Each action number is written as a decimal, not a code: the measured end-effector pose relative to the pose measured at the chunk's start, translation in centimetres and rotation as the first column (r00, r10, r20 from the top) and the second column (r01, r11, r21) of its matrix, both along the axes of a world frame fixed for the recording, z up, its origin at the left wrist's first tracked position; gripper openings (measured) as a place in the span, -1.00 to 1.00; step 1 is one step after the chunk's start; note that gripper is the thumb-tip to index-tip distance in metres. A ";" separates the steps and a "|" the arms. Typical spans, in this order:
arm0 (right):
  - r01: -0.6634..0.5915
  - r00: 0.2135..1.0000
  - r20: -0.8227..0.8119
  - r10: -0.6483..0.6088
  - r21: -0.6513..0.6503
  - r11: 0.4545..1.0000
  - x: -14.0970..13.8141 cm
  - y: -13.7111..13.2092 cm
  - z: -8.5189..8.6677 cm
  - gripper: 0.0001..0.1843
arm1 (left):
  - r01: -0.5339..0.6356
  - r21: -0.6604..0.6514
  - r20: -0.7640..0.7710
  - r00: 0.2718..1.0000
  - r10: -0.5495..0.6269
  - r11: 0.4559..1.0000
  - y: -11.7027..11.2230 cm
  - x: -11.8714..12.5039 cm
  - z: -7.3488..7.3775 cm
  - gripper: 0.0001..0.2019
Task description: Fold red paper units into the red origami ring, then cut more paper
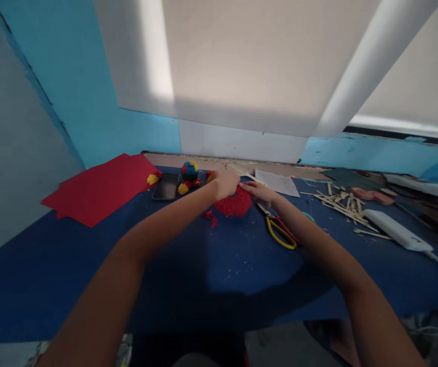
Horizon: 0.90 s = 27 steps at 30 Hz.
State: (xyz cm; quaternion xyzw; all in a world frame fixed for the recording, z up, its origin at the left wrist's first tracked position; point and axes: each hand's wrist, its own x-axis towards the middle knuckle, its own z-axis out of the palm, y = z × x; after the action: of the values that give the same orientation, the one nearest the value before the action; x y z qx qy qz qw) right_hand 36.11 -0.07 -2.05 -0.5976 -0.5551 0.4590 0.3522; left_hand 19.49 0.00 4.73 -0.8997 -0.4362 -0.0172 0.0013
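Note:
A red, bumpy paper model (234,206) made of many small folded pieces rests on the blue table (211,265). My left hand (225,183) is closed over its top left side. My right hand (257,191) touches its upper right edge, fingers pressed together on the red pieces. Two small loose red pieces (211,218) lie just left of the model.
Red paper sheets (100,187) lie at far left, with a dark phone (166,186) and a small multicoloured paper ball (190,170) beside them. Yellow-and-red-handled scissors (280,230), a white sheet (278,182), several wooden sticks (341,203) and a white power bank (397,230) lie to the right.

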 end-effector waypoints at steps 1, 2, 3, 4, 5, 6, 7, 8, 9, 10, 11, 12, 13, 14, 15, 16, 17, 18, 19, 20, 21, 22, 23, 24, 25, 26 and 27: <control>-0.024 0.995 -0.100 0.017 -0.066 0.998 -0.4 -0.1 0.6 -0.71 | 0.003 0.033 -0.015 1.000 -0.002 0.999 -0.9 -0.5 0.9 -0.70; -0.051 0.981 -0.190 0.032 -0.097 0.994 -0.7 -0.2 1.2 -0.75 | 0.012 0.090 -0.025 1.000 -0.010 0.996 -1.8 -1.1 1.8 -0.70; -0.072 0.964 -0.263 0.047 -0.088 0.993 -1.2 -0.3 1.9 -0.80 | -0.008 0.117 -0.040 0.999 0.012 0.993 -2.6 -1.9 2.7 -0.70; -0.081 0.950 -0.306 0.062 -0.051 0.995 -1.7 -0.4 2.6 -0.86 | -0.044 0.133 -0.044 0.998 0.050 0.990 -3.3 -2.9 3.4 -0.71; -0.084 0.942 -0.325 0.079 -0.002 0.996 -2.2 -0.6 3.2 -0.87 | -0.044 0.152 -0.037 0.998 0.050 0.987 -3.8 -4.2 3.9 -0.69; -0.092 0.939 -0.327 0.105 0.055 0.994 -2.9 -0.8 3.8 -0.84 | -0.035 0.185 0.007 0.999 0.035 0.982 -4.2 -5.6 4.2 -0.65; -0.119 0.935 -0.321 0.150 0.113 0.986 -3.7 -1.1 4.4 -0.79 | -0.025 0.216 0.078 0.997 0.009 0.976 -4.4 -7.2 4.3 -0.57; -0.156 0.927 -0.314 0.204 0.171 0.973 -4.6 -1.3 4.8 -0.73 | -0.013 0.212 0.158 0.987 -0.021 0.977 -4.5 -8.9 4.3 -0.42; -0.195 0.916 -0.307 0.258 0.221 0.956 -5.6 -1.5 5.1 -0.67 | 0.007 0.174 0.255 0.965 -0.052 0.985 -4.4 -10.6 4.0 -0.27; -0.227 0.904 -0.301 0.304 0.263 0.938 -6.6 -1.8 5.2 -0.62 | 0.006 0.126 0.371 0.927 -0.052 0.992 -4.3 -12.3 3.7 -0.18; -0.249 0.895 -0.293 0.338 0.302 0.920 -7.7 -2.0 5.3 -0.58 | -0.030 0.068 0.490 0.872 -0.007 0.997 -4.1 -13.9 3.3 -0.17; -0.266 0.887 -0.283 0.365 0.334 0.904 -8.7 -2.2 5.1 -0.55 | -0.066 0.018 0.602 0.798 0.042 0.998 -4.0 -15.4 2.8 -0.22; -0.278 0.882 -0.271 0.386 0.362 0.890 -9.7 -2.3 4.9 -0.53 | -0.088 -0.034 0.692 0.717 0.087 0.996 -3.8 -16.6 2.2 -0.28; -0.288 0.878 -0.260 0.403 0.385 0.877 -10.7 -2.5 4.5 -0.52 | -0.088 -0.094 0.751 0.647 0.129 0.992 -3.7 -17.6 1.7 -0.33; -0.298 0.874 -0.249 0.417 0.402 0.865 -11.5 -2.6 4.1 -0.51 | -0.064 -0.162 0.780 0.603 0.168 0.985 -3.6 -18.4 1.1 -0.38; -0.306 0.871 -0.240 0.428 0.415 0.857 -12.3 -2.7 3.6 -0.51 | -0.021 -0.223 0.795 0.575 0.194 0.975 -3.5 -18.9 0.6 -0.43; -0.310 0.871 -0.231 0.434 0.425 0.850 -12.9 -2.9 3.2 -0.51 | 0.030 -0.274 0.800 0.562 0.210 0.961 -3.4 -19.3 0.0 -0.46; -0.313 0.872 -0.221 0.436 0.433 0.846 -13.3 -3.0 2.7 -0.51 | 0.075 -0.307 0.802 0.557 0.216 0.949 -3.2 -19.6 -0.5 -0.49; -0.317 0.876 -0.206 0.436 0.436 0.842 -13.6 -3.1 2.4 -0.51 | 0.107 -0.325 0.804 0.554 0.215 0.940 -3.1 -19.7 -1.1 -0.51; -0.329 0.879 -0.184 0.440 0.433 0.839 -13.7 -3.1 2.1 -0.52 | 0.128 -0.336 0.806 0.552 0.215 0.933 -3.0 -19.7 -1.6 -0.53; -0.349 0.880 -0.157 0.448 0.425 0.835 -13.6 -3.1 1.8 -0.53 | 0.140 -0.345 0.811 0.542 0.220 0.928 -2.9 -19.8 -2.2 -0.55; -0.371 0.880 -0.128 0.457 0.416 0.830 -13.2 -3.0 1.6 -0.54 | 0.145 -0.351 0.817 0.529 0.227 0.925 -2.8 -19.8 -2.7 -0.57; -0.388 0.882 -0.094 0.462 0.412 0.825 -12.6 -2.8 1.4 -0.55 | 0.151 -0.356 0.826 0.512 0.235 0.922 -2.7 -19.9 -3.1 -0.58; -0.395 0.888 -0.055 0.456 0.417 0.819 -11.9 -2.6 1.2 -0.56 | 0.161 -0.360 0.834 0.497 0.239 0.919 -2.6 -20.0 -3.5 -0.58; -0.397 0.897 -0.007 0.441 0.426 0.813 -11.0 -2.3 0.9 -0.57 | 0.176 -0.363 0.839 0.490 0.238 0.915 -2.5 -20.2 -3.9 -0.59; -0.391 0.910 0.054 0.411 0.443 0.807 -9.9 -1.9 0.5 -0.59 | 0.190 -0.365 0.837 0.495 0.232 0.911 -2.4 -20.4 -4.1 -0.59; -0.394 0.916 0.128 0.379 0.451 0.801 -8.9 -1.5 0.0 -0.60 | 0.203 -0.373 0.826 0.517 0.224 0.905 -2.4 -20.6 -4.2 -0.59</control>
State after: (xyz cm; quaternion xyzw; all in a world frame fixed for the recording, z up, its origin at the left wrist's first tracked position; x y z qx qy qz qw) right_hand 27.21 -1.60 -2.00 -0.3762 -0.7647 0.3640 0.3759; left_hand -1.10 -2.36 0.49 -0.7479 -0.3779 -0.3617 -0.4087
